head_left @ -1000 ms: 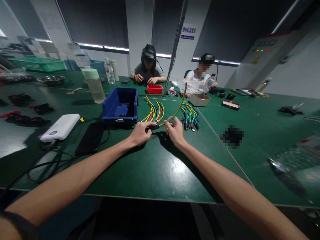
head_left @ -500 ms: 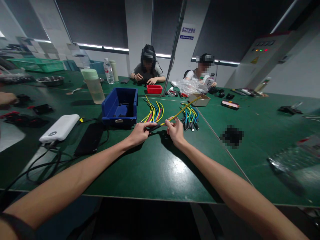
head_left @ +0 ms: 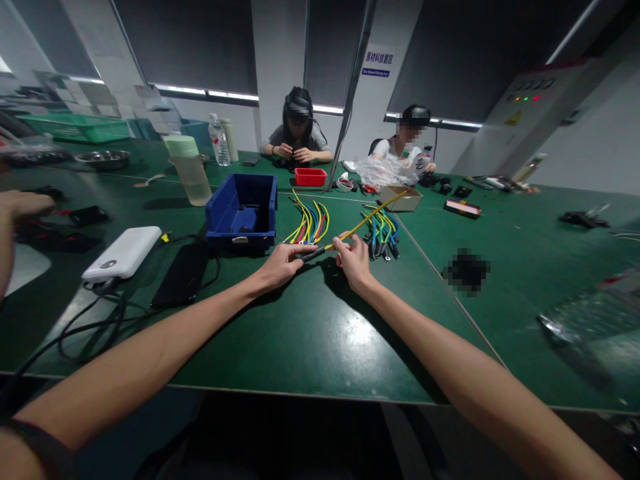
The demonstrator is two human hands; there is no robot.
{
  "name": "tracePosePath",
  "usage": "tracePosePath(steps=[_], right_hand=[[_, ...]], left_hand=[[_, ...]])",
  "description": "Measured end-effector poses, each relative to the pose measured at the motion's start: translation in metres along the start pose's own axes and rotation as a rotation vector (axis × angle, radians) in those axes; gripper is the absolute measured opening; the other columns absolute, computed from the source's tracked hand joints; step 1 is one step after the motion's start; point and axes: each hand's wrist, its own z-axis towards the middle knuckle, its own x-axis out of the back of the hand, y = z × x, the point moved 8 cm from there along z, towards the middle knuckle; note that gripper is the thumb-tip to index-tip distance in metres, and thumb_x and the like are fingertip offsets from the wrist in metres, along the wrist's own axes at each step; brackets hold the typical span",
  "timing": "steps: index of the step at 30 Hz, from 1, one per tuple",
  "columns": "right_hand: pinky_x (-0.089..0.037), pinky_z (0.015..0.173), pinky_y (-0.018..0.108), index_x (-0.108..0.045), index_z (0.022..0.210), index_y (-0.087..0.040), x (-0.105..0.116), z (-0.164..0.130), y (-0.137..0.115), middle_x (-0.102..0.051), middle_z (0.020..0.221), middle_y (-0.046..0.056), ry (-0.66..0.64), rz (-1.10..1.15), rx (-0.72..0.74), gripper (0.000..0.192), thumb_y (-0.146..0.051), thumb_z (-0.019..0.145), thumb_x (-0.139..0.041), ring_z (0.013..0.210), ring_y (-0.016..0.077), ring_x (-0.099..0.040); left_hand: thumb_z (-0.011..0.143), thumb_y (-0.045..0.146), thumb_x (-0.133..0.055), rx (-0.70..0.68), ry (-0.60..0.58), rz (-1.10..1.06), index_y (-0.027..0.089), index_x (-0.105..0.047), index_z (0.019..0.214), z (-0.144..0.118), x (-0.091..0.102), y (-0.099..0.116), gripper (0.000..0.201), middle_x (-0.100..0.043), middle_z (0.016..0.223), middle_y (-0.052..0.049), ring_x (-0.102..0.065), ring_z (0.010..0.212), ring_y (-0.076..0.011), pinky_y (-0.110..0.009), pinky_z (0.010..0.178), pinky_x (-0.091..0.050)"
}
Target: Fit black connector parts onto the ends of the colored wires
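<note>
**Both hands pinch one yellow-green wire above the green table**

Two bare forearms reach out over the near edge of the green table. The left hand has its fingertips closed on the black sleeve at the near end of a yellow-green wire. The right hand, just beside it, pinches the same wire a little further along, fingers curled tight. From the right hand the wire rises at a slant away from the person, its far end lifted clear of the table.

To the left lie a white power bank and a black phone, with black cables looping towards the table edge. Just beyond the hands sit two bundles: coloured wires straight ahead and a second bundle with black ends to the right. A blue bin stands left of the first bundle; what lies inside is too dark to make out. Another person's hand shows at the far left edge. Further back stand a pale green cup, a red tray and a cardboard box. Two seated people work at the far side.
</note>
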Motion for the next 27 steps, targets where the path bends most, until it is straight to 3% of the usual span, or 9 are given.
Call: tracePosePath(steps=[7, 14, 27], right_hand=[[-0.03, 0.033, 0.023, -0.048, 0.085, -0.022, -0.001, 0.0014, 0.0033, -0.054, 0.058, -0.004, 0.002, 0.058, -0.031, 0.025, -0.04, 0.074, -0.062, 0.035, 0.0088, -0.041], [-0.031, 0.034, 0.021, -0.048, 0.083, -0.021, -0.0004, 0.0018, 0.0027, -0.053, 0.054, -0.006, 0.011, 0.07, -0.029, 0.024, -0.038, 0.073, -0.061, 0.034, 0.0079, -0.041], [-0.029, 0.033, 0.02, -0.048, 0.084, -0.021, -0.0031, 0.0034, 0.0076, -0.046, 0.046, -0.008, -0.019, 0.03, -0.044, 0.025, -0.039, 0.073, -0.061, 0.033, 0.0092, -0.041]], left_hand=[[0.071, 0.007, -0.047, 0.023, -0.034, -0.015, 0.016, -0.063, 0.118, -0.0005, -0.0026, -0.0064, 0.05, -0.065, 0.117, -0.005, -0.061, 0.106, -0.0231, -0.038, 0.096, -0.045], [0.073, 0.007, -0.049, -0.015, -0.068, -0.035, 0.017, -0.061, 0.12, 0.0003, -0.0053, -0.003, 0.049, -0.062, 0.121, -0.006, -0.056, 0.115, -0.0231, -0.04, 0.104, -0.037], [0.072, 0.008, -0.052, -0.004, -0.087, -0.08, 0.017, -0.061, 0.12, -0.0004, -0.0099, -0.0062, 0.05, -0.065, 0.116, -0.006, -0.062, 0.105, -0.0235, -0.039, 0.094, -0.046]])
